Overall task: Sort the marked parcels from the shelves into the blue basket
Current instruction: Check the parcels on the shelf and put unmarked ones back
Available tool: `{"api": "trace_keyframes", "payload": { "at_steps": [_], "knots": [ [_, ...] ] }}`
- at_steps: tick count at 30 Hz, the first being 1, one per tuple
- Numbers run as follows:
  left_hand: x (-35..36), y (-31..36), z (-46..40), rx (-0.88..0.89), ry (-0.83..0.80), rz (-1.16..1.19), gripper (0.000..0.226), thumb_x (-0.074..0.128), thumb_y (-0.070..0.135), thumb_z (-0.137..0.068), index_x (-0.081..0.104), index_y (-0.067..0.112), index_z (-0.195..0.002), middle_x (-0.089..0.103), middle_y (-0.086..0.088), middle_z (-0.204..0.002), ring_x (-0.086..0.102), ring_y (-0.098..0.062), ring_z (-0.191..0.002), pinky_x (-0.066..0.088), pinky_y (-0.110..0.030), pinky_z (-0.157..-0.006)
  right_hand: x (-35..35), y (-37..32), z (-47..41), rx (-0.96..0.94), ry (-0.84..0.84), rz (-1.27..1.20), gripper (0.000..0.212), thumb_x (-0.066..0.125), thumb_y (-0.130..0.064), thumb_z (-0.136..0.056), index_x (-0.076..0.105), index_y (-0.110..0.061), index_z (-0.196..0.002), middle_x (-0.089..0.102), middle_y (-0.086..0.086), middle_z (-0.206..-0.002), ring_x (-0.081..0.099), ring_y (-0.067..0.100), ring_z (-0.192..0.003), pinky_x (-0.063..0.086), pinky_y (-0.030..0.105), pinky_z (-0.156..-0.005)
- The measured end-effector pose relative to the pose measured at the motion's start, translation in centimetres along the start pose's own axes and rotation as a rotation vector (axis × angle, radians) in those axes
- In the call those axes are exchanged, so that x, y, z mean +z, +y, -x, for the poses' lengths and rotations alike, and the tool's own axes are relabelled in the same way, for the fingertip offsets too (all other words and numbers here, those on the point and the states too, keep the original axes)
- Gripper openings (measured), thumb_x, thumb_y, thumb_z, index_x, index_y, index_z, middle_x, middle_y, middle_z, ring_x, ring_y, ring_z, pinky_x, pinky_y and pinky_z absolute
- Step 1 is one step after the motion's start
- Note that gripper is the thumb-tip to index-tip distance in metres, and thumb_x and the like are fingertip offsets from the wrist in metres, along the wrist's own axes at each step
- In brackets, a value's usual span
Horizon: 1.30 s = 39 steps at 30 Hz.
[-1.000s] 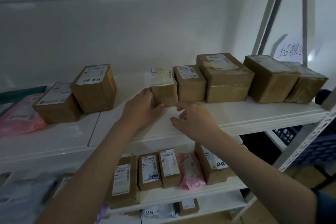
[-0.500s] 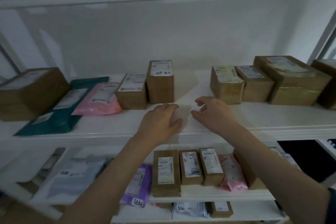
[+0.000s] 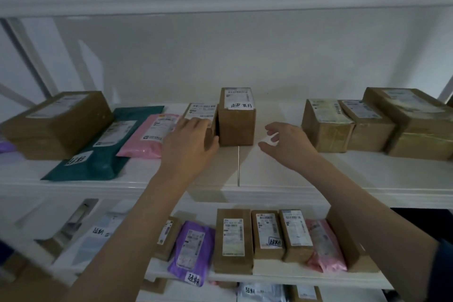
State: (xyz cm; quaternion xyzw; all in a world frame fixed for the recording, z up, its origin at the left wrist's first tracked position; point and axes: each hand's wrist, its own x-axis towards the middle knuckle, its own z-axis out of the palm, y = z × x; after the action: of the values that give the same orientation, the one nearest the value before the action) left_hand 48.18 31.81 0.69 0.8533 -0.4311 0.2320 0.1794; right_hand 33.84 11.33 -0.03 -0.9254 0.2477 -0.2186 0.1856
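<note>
The left hand [image 3: 190,147] reached over the front edge of the upper shelf [image 3: 294,179], palm down, fingers loosely bent against the front of a low box [image 3: 199,111], thumb by the bottom left corner of the tall box [image 3: 236,120] just beside it; whether it gripped the low box could not be told. The right hand [image 3: 288,144] hovered wide and empty to the right of the tall box, fingers spread and slightly curled, thumb low, apart from it. The tall box stood at mid-shelf towards the back, its top label carrying handwritten "超期" under a barcode. Left of the low box lay a pink mailer [image 3: 153,136], then a teal mailer [image 3: 107,152] with a "超期" tag at its near left corner, then a big box [image 3: 58,122]. Three boxes [image 3: 372,125] sat together at the right end, printed labels too blurred to read. On the lower shelf [image 3: 269,277], a purple mailer [image 3: 191,252] and a narrow box [image 3: 267,234] also bore "超期".
</note>
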Motion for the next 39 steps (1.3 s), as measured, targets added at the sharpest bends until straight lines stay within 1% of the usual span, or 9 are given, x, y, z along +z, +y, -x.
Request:
{"api": "trace_keyframes", "payload": {
  "at_steps": [6, 12, 15, 17, 21, 25, 30, 34, 39],
  "knots": [
    [1.5, -0.4, -2.4, 0.024, -0.113, -0.103, 0.051, 0.052, 0.053, -0.096, 0.054, 0.020, -0.135, 0.052, -0.001, -0.142, 0.043, -0.026, -0.132, 0.038, -0.048, -0.107, 0.2, 0.4, -2.0, -0.043, -0.008, 0.028, 0.059, 0.067, -0.041, -0.089, 0.053, -0.014, -0.139, 0.063, 0.000, -0.128, 0.061, 0.016, -0.111, 0.038, 0.022, -0.084],
    [2.9, 0.4, -5.2, 0.072, -0.116, -0.154, 0.057, 0.053, 0.058, -0.091, 0.060, 0.014, -0.127, 0.060, -0.005, -0.133, 0.044, -0.029, -0.130, 0.029, -0.055, -0.111, 0.5, 0.3, -3.9, -0.060, -0.072, 0.070, 0.070, 0.065, -0.045, -0.090, 0.043, -0.014, -0.148, 0.055, 0.004, -0.140, 0.054, 0.021, -0.124, 0.043, 0.033, -0.098],
    [4.0, 1.0, -6.1, 0.063, -0.144, -0.081, 0.062, 0.054, 0.058, -0.091, 0.055, 0.018, -0.138, 0.053, -0.001, -0.144, 0.036, -0.027, -0.140, 0.012, -0.064, -0.119, 0.6, 0.1, -4.5, -0.057, -0.067, 0.051, 0.057, 0.067, -0.046, -0.087, 0.058, -0.013, -0.133, 0.062, 0.006, -0.125, 0.059, 0.023, -0.111, 0.047, 0.032, -0.087],
    [4.6, 1.3, -6.1, 0.061, -0.142, -0.026, 0.067, 0.054, 0.058, -0.090, 0.047, 0.025, -0.148, 0.046, 0.002, -0.154, 0.029, -0.025, -0.147, 0.001, -0.067, -0.119, 0.7, 0.1, -4.6, -0.055, -0.063, -0.019, 0.046, 0.069, -0.043, -0.086, 0.064, -0.015, -0.122, 0.064, 0.003, -0.114, 0.061, 0.019, -0.103, 0.047, 0.030, -0.078],
    [5.2, 2.2, -5.2, 0.066, -0.106, 0.003, 0.071, 0.053, 0.057, -0.091, 0.039, 0.027, -0.153, 0.037, 0.002, -0.162, 0.019, -0.026, -0.152, -0.008, -0.069, -0.117, 0.3, 0.7, -3.5, -0.051, -0.037, -0.148, 0.036, 0.069, -0.037, -0.086, 0.067, -0.021, -0.117, 0.063, -0.009, -0.104, 0.062, 0.012, -0.098, 0.053, 0.032, -0.078],
    [5.3, 3.4, -3.5, 0.122, -0.097, 0.077, 0.072, 0.056, 0.050, -0.093, 0.037, 0.018, -0.154, 0.046, -0.005, -0.156, 0.016, -0.025, -0.154, -0.005, -0.061, -0.123, -0.8, 1.4, -1.5, -0.073, -0.032, -0.161, 0.032, 0.069, -0.037, -0.087, 0.067, -0.024, -0.117, 0.061, -0.014, -0.103, 0.062, 0.010, -0.098, 0.055, 0.032, -0.080],
    [5.4, 4.4, -1.3, 0.249, -0.073, 0.178, 0.067, 0.054, 0.048, -0.095, 0.040, 0.012, -0.150, 0.049, -0.004, -0.152, 0.026, -0.029, -0.150, 0.016, -0.053, -0.124, -1.9, 2.3, 1.8, -0.058, 0.031, -0.132, 0.034, 0.068, -0.040, -0.088, 0.067, -0.024, -0.119, 0.065, -0.010, -0.107, 0.060, 0.007, -0.096, 0.054, 0.030, -0.083],
    [4.7, 5.2, 0.5, 0.260, -0.063, 0.331, 0.060, 0.060, 0.041, -0.095, 0.046, 0.010, -0.144, 0.057, -0.006, -0.141, 0.041, -0.022, -0.136, 0.041, -0.041, -0.112, -2.4, 3.0, 4.6, -0.073, 0.057, -0.137, 0.045, 0.068, -0.044, -0.086, 0.063, -0.027, -0.127, 0.066, -0.009, -0.111, 0.061, 0.004, -0.098, 0.057, 0.033, -0.084],
    [4.9, 5.1, 0.7, 0.222, -0.159, 0.399, 0.067, 0.060, 0.047, -0.096, 0.036, 0.020, -0.152, 0.051, -0.001, -0.146, 0.043, -0.015, -0.134, 0.042, -0.030, -0.099, -2.7, 3.8, 4.6, -0.018, 0.013, -0.108, 0.056, 0.071, -0.049, -0.082, 0.060, -0.024, -0.131, 0.064, -0.011, -0.115, 0.060, 0.005, -0.099, 0.056, 0.035, -0.086]
  ]
}}
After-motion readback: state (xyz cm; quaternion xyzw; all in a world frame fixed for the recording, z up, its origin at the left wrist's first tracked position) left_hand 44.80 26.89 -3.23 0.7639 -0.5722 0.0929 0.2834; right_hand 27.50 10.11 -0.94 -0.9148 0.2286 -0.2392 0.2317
